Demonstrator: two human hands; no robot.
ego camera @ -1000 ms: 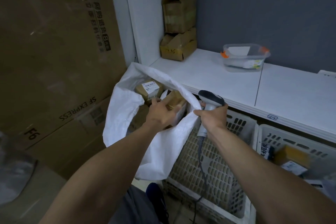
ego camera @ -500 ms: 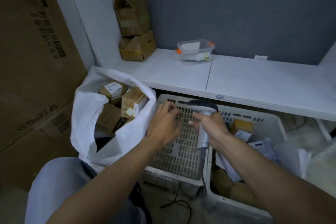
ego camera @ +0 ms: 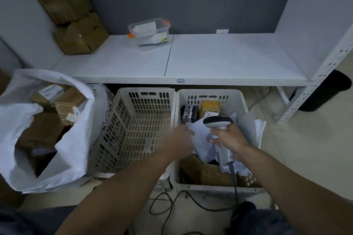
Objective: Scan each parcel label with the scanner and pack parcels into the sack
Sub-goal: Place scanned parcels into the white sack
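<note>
Left hand (ego camera: 181,139) has left the sack (ego camera: 72,149) for the right basket (ego camera: 210,92).

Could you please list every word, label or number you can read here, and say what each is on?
No text here reads clearly.
Tag on the shelf edge: too small to read.
White strip on the black parcel in the right crate: handwritten characters, too blurred.
Label on a brown parcel in the sack: blurred.
Label on the yellow box, just beyond the scanner: blurred.
</note>
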